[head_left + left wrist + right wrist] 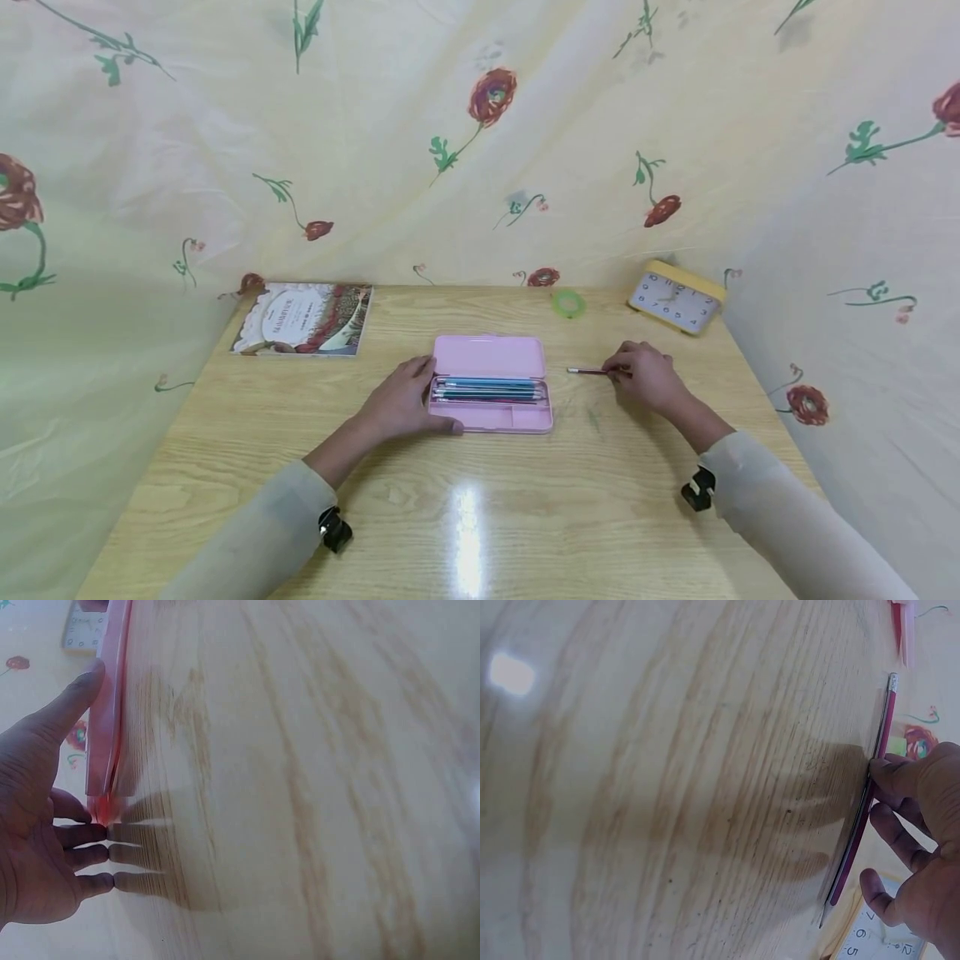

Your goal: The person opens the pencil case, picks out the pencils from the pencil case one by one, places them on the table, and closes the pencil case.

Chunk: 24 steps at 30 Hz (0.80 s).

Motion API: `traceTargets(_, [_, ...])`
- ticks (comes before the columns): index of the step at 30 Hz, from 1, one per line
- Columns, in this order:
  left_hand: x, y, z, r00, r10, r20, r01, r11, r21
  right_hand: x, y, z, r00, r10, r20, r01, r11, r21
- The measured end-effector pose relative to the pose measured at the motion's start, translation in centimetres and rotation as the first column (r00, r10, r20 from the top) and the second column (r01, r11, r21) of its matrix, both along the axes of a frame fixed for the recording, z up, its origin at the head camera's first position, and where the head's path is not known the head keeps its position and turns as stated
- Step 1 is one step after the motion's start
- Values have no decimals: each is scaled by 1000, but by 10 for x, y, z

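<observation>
A pink pencil case (472,417) lies with its lid (489,357) folded back, in the middle of the table. Several pencils (491,388), mostly blue and dark green, fill its rear compartment. My left hand (397,402) rests against the case's left end, its thumb stretched along the front edge. Seen from the left wrist, the other fingers (88,857) are spread, tips at the tabletop. To the right of the case, my right hand (645,375) pinches a dark red and black pencil (862,806). Its eraser end points towards the case; whether it touches the table, I cannot tell.
At the back right stands a yellow clock (677,297), beyond my right hand. A green tape ring (568,303) lies near the back edge. On the back left is a booklet (303,320). Flowered cloth (390,150) hangs around the wooden table (390,517).
</observation>
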State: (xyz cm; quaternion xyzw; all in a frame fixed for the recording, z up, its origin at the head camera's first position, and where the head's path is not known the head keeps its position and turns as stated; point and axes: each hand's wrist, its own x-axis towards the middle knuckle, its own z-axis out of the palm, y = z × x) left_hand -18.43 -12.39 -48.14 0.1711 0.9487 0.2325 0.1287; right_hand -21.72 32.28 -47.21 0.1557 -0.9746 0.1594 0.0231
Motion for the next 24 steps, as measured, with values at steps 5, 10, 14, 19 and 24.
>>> traceTargets(5, [-2, -1, 0, 1000, -4, -9, 4, 1000, 3, 1, 1, -1, 1000, 2, -7, -2, 1000, -5])
traceTargets(10, [-3, -1, 0, 1000, -10, -20, 10, 1000, 7, 2, 1, -1, 1000, -4, -7, 4, 1000, -19])
traceTargets(14, [-3, -1, 0, 1000, -10, -18, 10, 1000, 5, 3, -3, 1, 1000, 17, -22, -17, 1000, -9])
traceTargets(19, [-2, -1, 0, 1000, -6, -14, 6, 1000, 13, 4, -20, 5, 997, 55, -51, -54, 998, 18])
traceTargets(24, [-1, 0, 0, 1000, -5, -10, 5, 1000, 12, 8, -50, 10, 991, 112, -77, -108, 993, 50])
